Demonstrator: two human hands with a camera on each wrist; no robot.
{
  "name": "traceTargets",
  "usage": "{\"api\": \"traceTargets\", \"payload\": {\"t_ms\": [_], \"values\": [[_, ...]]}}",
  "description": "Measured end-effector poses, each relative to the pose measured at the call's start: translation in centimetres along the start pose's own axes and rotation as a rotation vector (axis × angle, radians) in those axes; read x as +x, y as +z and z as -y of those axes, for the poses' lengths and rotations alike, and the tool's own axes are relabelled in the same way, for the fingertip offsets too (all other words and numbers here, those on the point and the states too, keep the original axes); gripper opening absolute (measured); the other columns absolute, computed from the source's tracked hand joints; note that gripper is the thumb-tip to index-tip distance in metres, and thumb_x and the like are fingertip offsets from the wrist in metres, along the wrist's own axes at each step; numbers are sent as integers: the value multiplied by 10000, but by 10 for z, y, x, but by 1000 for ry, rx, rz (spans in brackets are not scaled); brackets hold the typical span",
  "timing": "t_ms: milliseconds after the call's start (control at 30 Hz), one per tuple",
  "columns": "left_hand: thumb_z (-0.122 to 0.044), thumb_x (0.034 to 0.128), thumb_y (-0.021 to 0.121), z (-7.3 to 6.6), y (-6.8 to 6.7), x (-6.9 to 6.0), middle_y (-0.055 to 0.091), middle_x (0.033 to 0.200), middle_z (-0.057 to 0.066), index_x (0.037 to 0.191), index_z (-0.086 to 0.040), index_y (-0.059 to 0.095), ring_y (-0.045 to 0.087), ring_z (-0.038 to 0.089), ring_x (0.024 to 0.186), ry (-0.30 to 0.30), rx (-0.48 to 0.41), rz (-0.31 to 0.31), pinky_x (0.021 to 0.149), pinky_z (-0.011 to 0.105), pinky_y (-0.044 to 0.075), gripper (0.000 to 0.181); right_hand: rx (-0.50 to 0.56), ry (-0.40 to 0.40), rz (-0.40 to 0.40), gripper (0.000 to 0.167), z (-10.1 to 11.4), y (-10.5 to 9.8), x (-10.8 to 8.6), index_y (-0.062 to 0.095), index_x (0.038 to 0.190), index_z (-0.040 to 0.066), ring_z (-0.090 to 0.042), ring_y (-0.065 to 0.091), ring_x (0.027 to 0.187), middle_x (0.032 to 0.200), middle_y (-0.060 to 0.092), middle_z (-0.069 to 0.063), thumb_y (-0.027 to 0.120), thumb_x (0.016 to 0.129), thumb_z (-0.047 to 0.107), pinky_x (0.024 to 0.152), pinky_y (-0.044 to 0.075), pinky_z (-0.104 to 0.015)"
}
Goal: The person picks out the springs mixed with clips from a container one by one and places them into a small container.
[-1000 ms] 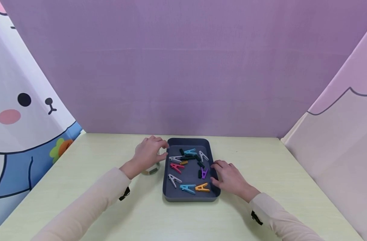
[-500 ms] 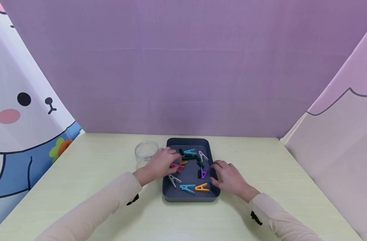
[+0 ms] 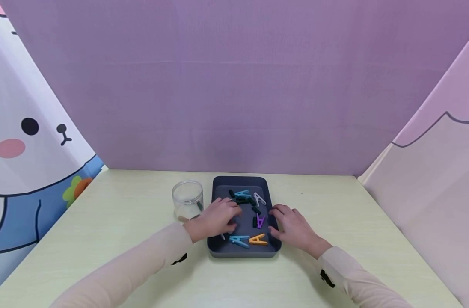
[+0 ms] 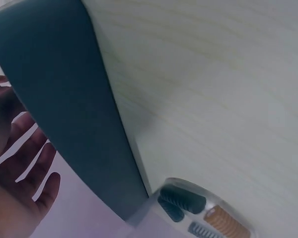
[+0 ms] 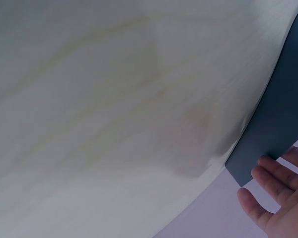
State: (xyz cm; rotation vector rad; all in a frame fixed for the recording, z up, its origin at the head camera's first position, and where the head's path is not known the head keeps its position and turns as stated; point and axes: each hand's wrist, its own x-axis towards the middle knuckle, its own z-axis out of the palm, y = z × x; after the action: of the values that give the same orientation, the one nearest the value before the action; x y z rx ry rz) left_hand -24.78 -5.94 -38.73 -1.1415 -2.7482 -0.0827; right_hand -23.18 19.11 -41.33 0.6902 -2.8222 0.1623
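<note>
My left hand (image 3: 215, 217) hovers over the left half of a dark grey tray (image 3: 243, 253), thumb and fingers apart. It covers part of the contents; whether a fingertip touches anything is hidden. In the left wrist view, the spread fingers (image 4: 37, 171) show beyond the tray wall. My right hand (image 3: 294, 226) rests at the tray's right rim, and its fingers (image 5: 278, 181) touch the wall in the right wrist view. Inside lie a blue clothespin (image 3: 239, 241), an orange clothespin (image 3: 258, 239), a purple clothespin (image 3: 260, 220), a white clothespin (image 3: 259, 199) and dark green ribbed pieces (image 3: 242, 199).
A clear round jar (image 3: 187, 197) stands left of the tray, partly behind my left hand. Dark green pieces (image 4: 184, 198) and a brown ribbed piece (image 4: 226, 221) lie in it. A pale wooden table (image 3: 142, 205) runs back to a purple cloth (image 3: 234, 107).
My left hand has moved from over the jar, right and toward me, into the tray area. It now covers the red clothespin and the small yellow-brown piece. My right hand stays put.
</note>
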Motion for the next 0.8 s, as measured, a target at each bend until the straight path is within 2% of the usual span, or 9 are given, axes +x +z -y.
{"api": "traceTargets", "payload": {"t_ms": [200, 467, 667, 800], "values": [[-283, 821, 646, -6, 2, 9, 622, 1081, -31, 1083, -197, 624, 543, 194, 1050, 23, -5, 53, 954, 466, 407, 276, 5, 8, 9, 449, 0, 0, 0, 595, 1126, 93, -230, 503, 1134, 1215, 548, -82, 652, 788, 383, 895, 439, -453], [-310, 810, 663, -8, 6, 22, 622, 1094, -54, 1111, -220, 616, 537, 148, 1007, 60, 5, 71, 869, 367, 436, 317, 9, 4, 6, 450, 0, 0, 1, 596, 1128, 93, -229, 502, 1133, 1213, 549, -81, 653, 787, 381, 890, 442, -453], [-308, 816, 664, -7, 11, 31, 617, 1129, -55, 1120, -238, 613, 535, 149, 1055, 67, -15, 88, 962, 419, 407, 316, 1, -9, -6, 450, -1, 1, 1, 598, 1119, 84, -230, 507, 1124, 1201, 553, -85, 658, 784, 378, 875, 449, -450], [-303, 823, 658, -7, 12, 36, 611, 1141, -57, 1130, -243, 609, 531, 147, 1076, 70, -17, 105, 980, 407, 396, 316, -8, -16, -14, 450, -1, 1, 1, 601, 1113, 81, -232, 509, 1121, 1197, 555, -87, 659, 782, 381, 867, 452, -448]]}}
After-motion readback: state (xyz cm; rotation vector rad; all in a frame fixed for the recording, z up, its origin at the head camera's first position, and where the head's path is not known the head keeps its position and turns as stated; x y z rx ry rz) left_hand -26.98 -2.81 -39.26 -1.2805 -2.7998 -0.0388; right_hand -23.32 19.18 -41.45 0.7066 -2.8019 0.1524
